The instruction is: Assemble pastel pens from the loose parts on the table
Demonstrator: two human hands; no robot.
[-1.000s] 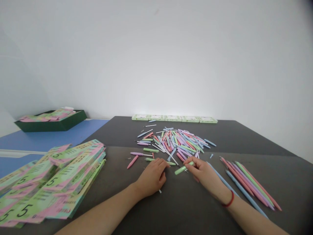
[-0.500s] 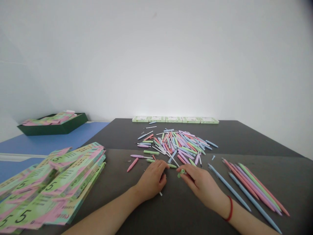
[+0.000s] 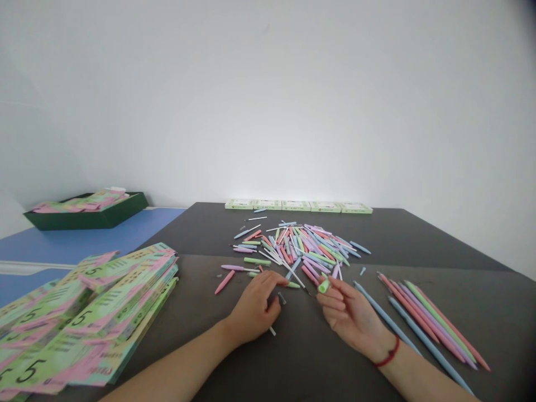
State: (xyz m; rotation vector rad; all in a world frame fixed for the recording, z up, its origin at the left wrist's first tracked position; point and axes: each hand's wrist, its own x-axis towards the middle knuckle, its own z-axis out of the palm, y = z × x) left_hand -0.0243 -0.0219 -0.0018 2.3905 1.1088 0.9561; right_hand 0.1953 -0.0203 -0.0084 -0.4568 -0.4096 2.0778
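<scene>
My left hand [image 3: 256, 307] rests low over the dark table, fingers bent forward and the thumb apart from them. A small clear piece [image 3: 282, 298] shows just off its fingertips, and a thin white stick [image 3: 272, 331] pokes out below the thumb. Its other fingers are partly hidden. In my right hand [image 3: 354, 321], turned partly palm-up, a short green pen barrel [image 3: 324, 286] is pinched, its hollow end showing. Ahead of both hands lies a heap of pastel pen parts [image 3: 310, 248] with white refills among them. A green pen part [image 3: 293, 285] lies beside my left fingertips.
Several long pens [image 3: 431, 318] lie at the right. Printed pink-and-green packs [image 3: 92, 324] are piled at the left. Behind them, a dark green tray [image 3: 84, 219] of packs stands on a blue surface [image 3: 163, 218]. Flat boxes [image 3: 297, 206] line the far edge.
My right hand has moved right and turned palm-up, bringing the green barrel's open end into view. The small clear piece now shows by my left hand, which has barely moved.
</scene>
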